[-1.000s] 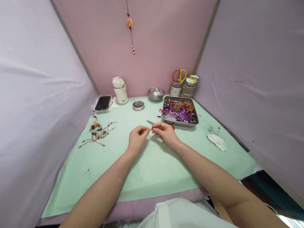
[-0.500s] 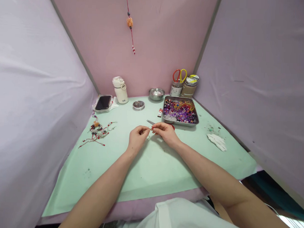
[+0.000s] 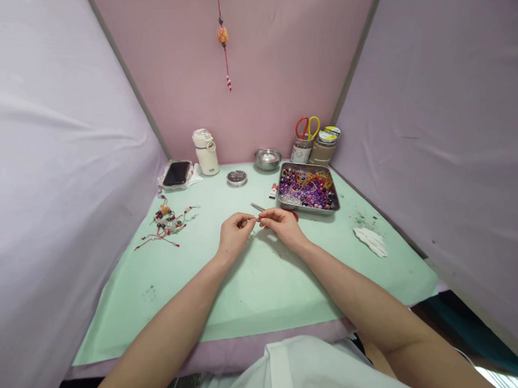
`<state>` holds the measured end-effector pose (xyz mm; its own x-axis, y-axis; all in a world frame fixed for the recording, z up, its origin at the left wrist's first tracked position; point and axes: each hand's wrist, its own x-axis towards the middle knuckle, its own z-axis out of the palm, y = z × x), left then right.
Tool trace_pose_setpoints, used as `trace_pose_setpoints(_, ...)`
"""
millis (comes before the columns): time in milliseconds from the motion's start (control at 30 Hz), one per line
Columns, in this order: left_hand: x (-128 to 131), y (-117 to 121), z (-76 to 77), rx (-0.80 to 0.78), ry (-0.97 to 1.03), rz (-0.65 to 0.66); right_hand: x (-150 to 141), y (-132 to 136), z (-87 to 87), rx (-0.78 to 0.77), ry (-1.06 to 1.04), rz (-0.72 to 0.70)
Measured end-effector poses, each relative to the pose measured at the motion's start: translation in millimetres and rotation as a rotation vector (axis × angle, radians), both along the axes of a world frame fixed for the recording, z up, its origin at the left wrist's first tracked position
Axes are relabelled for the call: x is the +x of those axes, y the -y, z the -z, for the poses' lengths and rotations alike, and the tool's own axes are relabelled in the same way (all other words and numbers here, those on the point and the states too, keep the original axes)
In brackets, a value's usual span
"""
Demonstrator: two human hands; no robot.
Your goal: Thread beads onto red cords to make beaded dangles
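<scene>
We can't make out the tiny piece (image 3: pixel 258 219) between our left hand (image 3: pixel 234 234) and right hand (image 3: pixel 284 228). The right hides the middle of the scissors (image 3: pixel 257 207) beyond it; above our left, the beaded cord (image 3: pixel 222 35) leaves the top edge.

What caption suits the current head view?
Left hand and right hand pinch a tiny workpiece between them, near scissors and a metal tray of beads.

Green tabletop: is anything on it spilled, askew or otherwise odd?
Dark and green specks mark the green cover beside the crumpled white cloth at right, with fainter marks at left front. They look odd on an otherwise plain surface; stains or debris, I cannot tell. No beads visibly spill from the metal tray.
</scene>
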<state>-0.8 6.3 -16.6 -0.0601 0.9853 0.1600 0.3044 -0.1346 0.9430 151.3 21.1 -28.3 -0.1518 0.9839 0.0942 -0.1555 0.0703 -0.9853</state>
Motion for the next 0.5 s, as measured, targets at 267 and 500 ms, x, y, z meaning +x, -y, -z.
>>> trace_pose_setpoints(267,0.5,2.0,-1.6,0.017,-0.026,0.000,-0.2,-0.4,1.5,0.004,0.003,-0.004)
trace_pose_setpoints(500,1.5,2.7,-3.8,0.001,-0.026,0.001,-0.4,-0.2,0.6,0.004,0.004,-0.003)
